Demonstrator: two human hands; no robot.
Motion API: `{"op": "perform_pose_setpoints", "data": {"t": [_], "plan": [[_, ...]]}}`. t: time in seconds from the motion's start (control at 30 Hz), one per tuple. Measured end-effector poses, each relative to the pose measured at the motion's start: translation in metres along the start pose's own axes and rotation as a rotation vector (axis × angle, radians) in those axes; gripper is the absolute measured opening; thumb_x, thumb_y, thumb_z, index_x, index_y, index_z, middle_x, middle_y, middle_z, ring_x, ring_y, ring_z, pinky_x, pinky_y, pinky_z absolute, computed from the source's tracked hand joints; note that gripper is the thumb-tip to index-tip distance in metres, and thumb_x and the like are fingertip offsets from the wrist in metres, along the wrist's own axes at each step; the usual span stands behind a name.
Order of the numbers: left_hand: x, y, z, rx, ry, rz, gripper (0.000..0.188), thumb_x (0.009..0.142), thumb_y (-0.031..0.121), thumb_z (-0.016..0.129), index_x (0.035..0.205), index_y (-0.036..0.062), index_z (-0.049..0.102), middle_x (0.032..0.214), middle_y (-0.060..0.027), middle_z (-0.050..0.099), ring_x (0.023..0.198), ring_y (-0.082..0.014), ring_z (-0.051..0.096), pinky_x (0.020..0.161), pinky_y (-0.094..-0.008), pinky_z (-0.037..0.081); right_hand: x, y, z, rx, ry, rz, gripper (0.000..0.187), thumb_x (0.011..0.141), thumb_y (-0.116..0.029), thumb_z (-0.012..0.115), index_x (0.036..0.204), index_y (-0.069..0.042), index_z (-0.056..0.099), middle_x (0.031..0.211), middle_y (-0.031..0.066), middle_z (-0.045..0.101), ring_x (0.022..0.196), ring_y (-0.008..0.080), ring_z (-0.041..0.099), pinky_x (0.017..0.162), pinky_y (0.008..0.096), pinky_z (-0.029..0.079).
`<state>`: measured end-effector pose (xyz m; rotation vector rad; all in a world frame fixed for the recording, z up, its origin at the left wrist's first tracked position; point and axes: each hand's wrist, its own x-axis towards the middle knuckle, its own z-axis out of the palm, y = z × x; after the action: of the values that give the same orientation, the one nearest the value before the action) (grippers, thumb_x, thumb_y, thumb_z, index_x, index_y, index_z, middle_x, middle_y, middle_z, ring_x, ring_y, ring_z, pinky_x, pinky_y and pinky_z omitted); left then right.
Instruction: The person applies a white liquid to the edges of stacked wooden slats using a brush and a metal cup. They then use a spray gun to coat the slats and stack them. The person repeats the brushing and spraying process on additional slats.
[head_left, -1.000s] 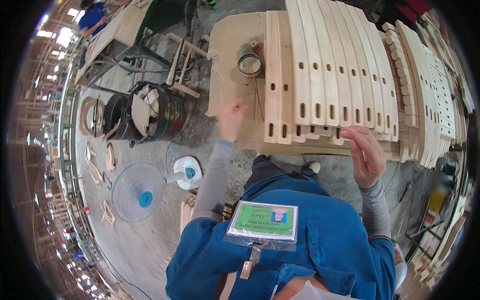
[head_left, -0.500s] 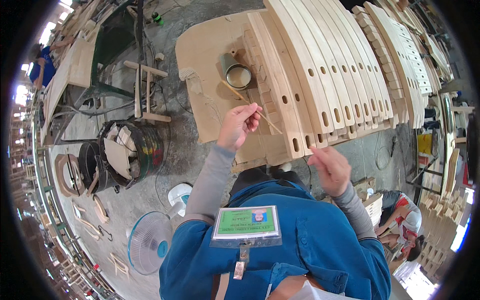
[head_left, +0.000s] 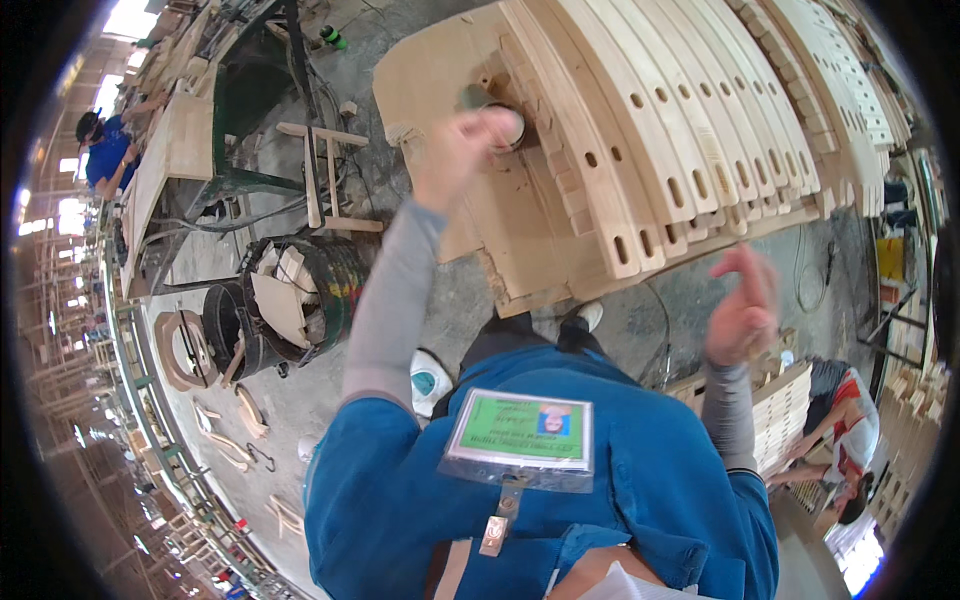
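Note:
My left hand (head_left: 462, 150) is blurred, its fingers drawn together at the mouth of a cup (head_left: 516, 132) of pale liquid. Most of the cup is hidden behind the hand, and the thin stick it held earlier cannot be seen. Under the cup lies a sheet of brown cardboard (head_left: 425, 80). Just right of the cup, curved wooden slats (head_left: 640, 150) with oval slots near their ends are stacked side by side. My right hand (head_left: 745, 305), also blurred, hovers off the near right end of the slats, fingers partly stretched out and holding nothing visible.
Black bins (head_left: 345, 290) with wood scraps stand on the floor at left, beside a wooden frame (head_left: 318, 180). Curved wooden pieces (head_left: 225, 435) lie below them. One person (head_left: 100, 150) stands at far left; another (head_left: 845, 415) bends over stacked wood at right.
My left hand has moved up and away from the slats to the cup; the stick has gone from sight. My right hand has moved right, away from the slat ends. The whole view has shifted.

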<state>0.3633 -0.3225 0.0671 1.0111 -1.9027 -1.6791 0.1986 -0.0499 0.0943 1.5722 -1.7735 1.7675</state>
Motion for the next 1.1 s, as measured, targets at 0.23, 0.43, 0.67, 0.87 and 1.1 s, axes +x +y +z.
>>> {"op": "perform_pose_setpoints", "data": {"t": [0.23, 0.43, 0.67, 0.87, 1.1], "plan": [[0.16, -0.129, -0.086, 0.673, 0.287, 0.052, 0.038, 0.073, 0.023, 0.066, 0.097, -0.0056, 0.059, 0.084, -0.0143, 0.064, 0.077, -0.0203, 0.061, 0.067, -0.03, 0.048, -0.038, -0.058, 0.007, -0.333, 0.219, 0.276, 0.023, 0.086, -0.006, 0.046, 0.1, 0.009, 0.055, 0.086, 0.0167, 0.056, 0.067, 0.0196, 0.053, 0.061, 0.0277, 0.045], [0.175, -0.157, -0.057, -0.045, -0.05, -0.481, 0.024, 0.072, 0.02, 0.065, 0.084, 0.0006, 0.057, 0.064, -0.0072, 0.056, 0.059, -0.0201, 0.056, 0.05, -0.0332, 0.047, -0.038, -0.1, 0.093, -0.39, 0.391, 0.327, 0.02, 0.084, -0.002, 0.047, 0.099, 0.009, 0.055, 0.081, 0.0164, 0.056, 0.064, 0.0189, 0.053, 0.058, 0.0279, 0.045], [0.149, -0.152, -0.084, -0.382, -0.325, -0.404, 0.005, 0.08, 0.01, 0.057, 0.082, 0.008, 0.052, 0.072, -0.0022, 0.056, 0.057, -0.0114, 0.053, 0.047, -0.0264, 0.047, -0.007, -0.124, 0.115, -0.381, 0.375, 0.332, 0.019, 0.079, 0.005, 0.053, 0.097, 0.008, 0.057, 0.082, 0.0162, 0.056, 0.064, 0.0178, 0.055, 0.059, 0.0257, 0.047], [0.078, -0.042, -0.102, -0.641, -0.308, -0.23, 0.019, 0.085, 0.009, 0.05, 0.101, -0.0007, 0.051, 0.09, -0.0098, 0.06, 0.074, -0.0198, 0.061, 0.064, -0.0308, 0.054, -0.019, -0.129, 0.065, -0.217, 0.559, 0.383, 0.019, 0.081, 0.006, 0.05, 0.098, 0.008, 0.056, 0.089, 0.0152, 0.056, 0.067, 0.0174, 0.056, 0.059, 0.0267, 0.047], [-0.005, 0.059, -0.075, -0.527, -0.566, 0.038, 0.027, 0.088, 0.011, 0.045, 0.111, -0.0033, 0.048, 0.099, -0.0121, 0.058, 0.085, -0.021, 0.06, 0.069, -0.0377, 0.056, 0.019, -0.145, 0.047, 0.272, 0.568, 0.396, 0.006, 0.079, 0.003, 0.055, 0.085, 0.003, 0.053, 0.088, 0.017, 0.058, 0.073, 0.0218, 0.06, 0.064, 0.0321, 0.053]]}}
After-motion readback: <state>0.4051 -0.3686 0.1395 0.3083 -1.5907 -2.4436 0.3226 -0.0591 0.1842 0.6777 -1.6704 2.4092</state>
